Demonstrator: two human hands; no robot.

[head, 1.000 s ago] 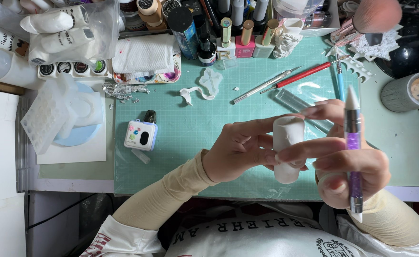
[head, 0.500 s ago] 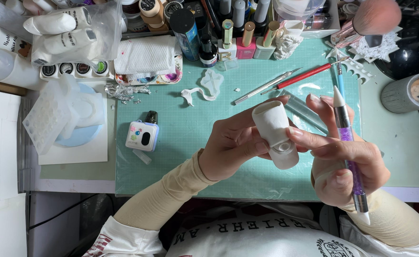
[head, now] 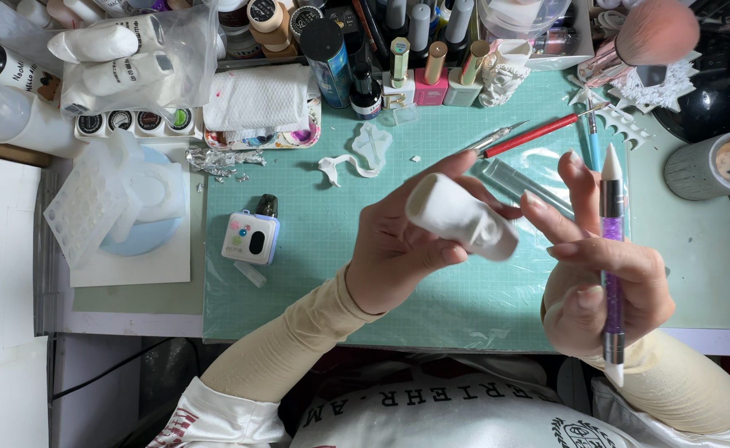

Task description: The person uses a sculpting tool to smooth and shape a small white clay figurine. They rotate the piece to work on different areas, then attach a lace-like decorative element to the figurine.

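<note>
White mould (head: 462,217) tipped flatter in left hand (head: 402,249), purple tool (head: 612,265), cluttered mat (head: 315,290)

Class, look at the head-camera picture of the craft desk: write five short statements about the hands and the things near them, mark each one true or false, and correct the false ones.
1. The left hand holds a white moulded piece above the green cutting mat. True.
2. The right hand is empty. False: it holds a purple pen-like tool with white tips.
3. The purple tool stands roughly upright in the picture. True.
4. A red-handled tool lies on the mat beyond the hands. True.
5. The big pink brush rests in the left hand. False: it sits at the top right of the desk, untouched.
</note>
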